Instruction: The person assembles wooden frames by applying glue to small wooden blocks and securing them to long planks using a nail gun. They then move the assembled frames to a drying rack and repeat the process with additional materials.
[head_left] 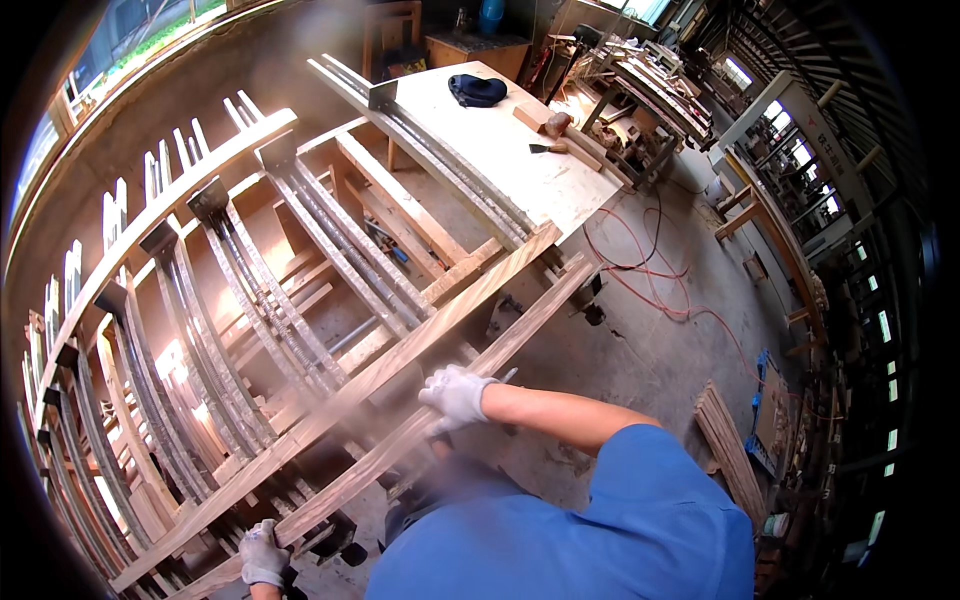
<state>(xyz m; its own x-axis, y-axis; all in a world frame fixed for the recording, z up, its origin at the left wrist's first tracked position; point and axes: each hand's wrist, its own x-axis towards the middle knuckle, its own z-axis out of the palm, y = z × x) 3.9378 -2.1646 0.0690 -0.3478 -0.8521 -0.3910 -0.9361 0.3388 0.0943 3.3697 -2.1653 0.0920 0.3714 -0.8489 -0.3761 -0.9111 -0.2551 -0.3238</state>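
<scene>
Both my hands wear white work gloves. My right hand (455, 395) is closed round the near edge of a long wooden board (530, 325), about midway along it. A thin light stick (510, 375) shows just beyond that hand; whether the fingers touch it cannot be made out. Lower left, my left hand (263, 553) grips the same board close to its near-left end, its fingers curled and partly hidden. Running beside it is a second wooden board (470, 300), with a narrow gap between the two. Both lie across the ends of several long metal bar clamps (350, 240).
A pale tabletop (450, 100) at the back carries a dark cap (477, 90), a brush (548, 149) and a mallet (557, 124). A red hose (655, 300) curls over the floor at right. Stacked wood strips (730, 450) lie to my right. A long rail (170, 210) supports the clamps' far ends.
</scene>
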